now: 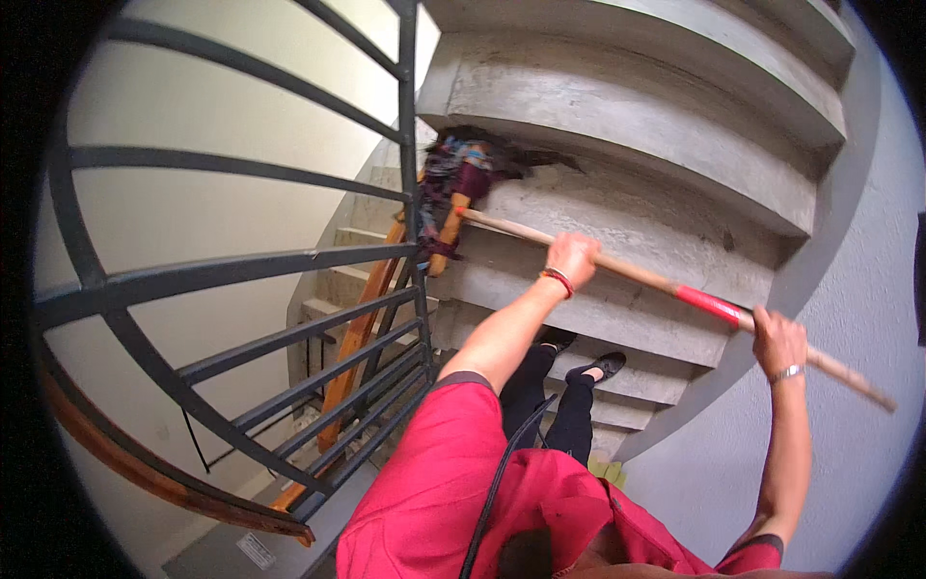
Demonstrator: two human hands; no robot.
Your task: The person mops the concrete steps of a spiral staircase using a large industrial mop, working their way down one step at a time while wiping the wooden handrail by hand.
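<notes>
My left hand (572, 259) is closed around the wooden pole of a mop (636, 273), nearer its head. Farther up the same pole, past a red taped section, my right hand (779, 339) grips it near the free end. The dark cloth mop head (463, 163), wrapped on a wooden crosspiece (450, 235), lies at the left end of a concrete stair step (571, 210), close against the metal railing. Its strands look blurred.
Dark metal railing bars (253, 264) with a wooden handrail (181, 492) run along the left. More concrete steps (622, 94) rise ahead. A grey wall (839, 275) borders the stairs at right. My feet, in dark shoes (609, 366), stand on lower steps.
</notes>
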